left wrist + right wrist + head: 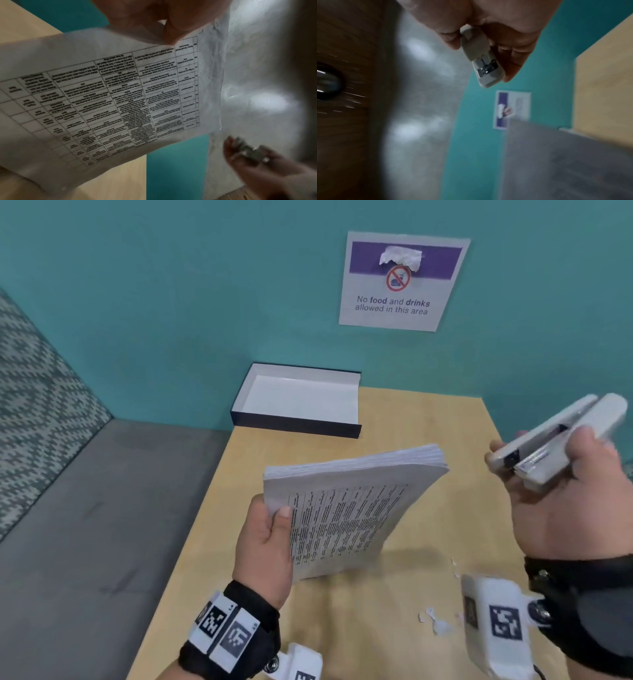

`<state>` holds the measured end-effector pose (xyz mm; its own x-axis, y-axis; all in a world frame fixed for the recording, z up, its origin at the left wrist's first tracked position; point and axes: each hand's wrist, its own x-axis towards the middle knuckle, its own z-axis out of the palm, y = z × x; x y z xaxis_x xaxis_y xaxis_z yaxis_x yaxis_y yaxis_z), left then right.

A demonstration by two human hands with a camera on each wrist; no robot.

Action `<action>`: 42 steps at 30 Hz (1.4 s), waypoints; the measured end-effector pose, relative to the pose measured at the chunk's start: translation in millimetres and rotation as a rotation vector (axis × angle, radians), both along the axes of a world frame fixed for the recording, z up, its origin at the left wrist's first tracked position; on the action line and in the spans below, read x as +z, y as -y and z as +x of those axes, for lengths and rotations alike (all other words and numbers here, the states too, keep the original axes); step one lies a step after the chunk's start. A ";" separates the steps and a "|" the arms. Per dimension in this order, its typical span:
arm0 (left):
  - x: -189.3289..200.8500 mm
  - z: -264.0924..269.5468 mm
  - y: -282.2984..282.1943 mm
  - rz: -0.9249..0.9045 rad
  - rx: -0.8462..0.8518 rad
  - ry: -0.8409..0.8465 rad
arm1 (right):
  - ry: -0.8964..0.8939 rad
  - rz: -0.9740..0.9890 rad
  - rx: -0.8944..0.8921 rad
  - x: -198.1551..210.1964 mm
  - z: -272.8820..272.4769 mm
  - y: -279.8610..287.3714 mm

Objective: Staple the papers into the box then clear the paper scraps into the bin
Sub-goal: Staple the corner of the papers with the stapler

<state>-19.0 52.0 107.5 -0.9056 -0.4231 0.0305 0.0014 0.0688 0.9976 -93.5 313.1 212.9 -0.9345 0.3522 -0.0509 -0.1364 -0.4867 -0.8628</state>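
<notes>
Left hand (265,537) gripped the papers (346,508) by one edge, tilted off the table (462,422) to offer a corner. Right hand (561,501) clasped the stapler (561,440) at three o'clock; box (298,424) stood open at twelve, scraps (435,619) at five.

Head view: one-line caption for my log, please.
Left hand holds printed paper stack, right hand grips stapler, open box waiting.

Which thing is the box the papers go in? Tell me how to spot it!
Look along the wooden table to its far end, where it meets the teal wall under the "No food and drinks" sign. The box sits there, partly over the table's left edge. It is flat and open, dark outside, white and empty inside, unlike the printed paper stack.
</notes>
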 end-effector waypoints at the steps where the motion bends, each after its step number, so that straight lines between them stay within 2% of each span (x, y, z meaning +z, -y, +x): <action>1: 2.3 0.1 -2.8 -0.030 0.003 -0.002 | -0.051 -0.036 0.075 14.1 8.9 12.4; 5: 15.1 1.3 -13.2 -0.174 0.001 -0.014 | -0.179 -0.013 0.404 41.7 33.4 71.9; 7: 22.8 0.5 -18.4 -0.236 0.007 -0.011 | -0.200 0.033 0.468 44.7 34.5 95.1; 14: 43.1 -0.9 -28.7 -0.418 -0.015 -0.037 | -0.139 0.279 0.421 44.0 19.1 117.5; 23: 54.0 3.0 -28.7 -0.485 -0.005 0.030 | -0.056 0.343 0.485 46.6 21.9 111.5; 32: 63.0 7.3 -34.6 -0.565 -0.013 0.070 | -0.103 0.502 0.317 40.1 33.9 120.5; 36: 66.3 8.0 -35.6 -0.558 -0.029 0.091 | -0.102 0.381 0.240 41.7 31.0 119.1; 42: 67.6 9.4 -32.5 -0.577 -0.036 0.129 | -0.016 0.299 0.355 48.4 23.0 108.3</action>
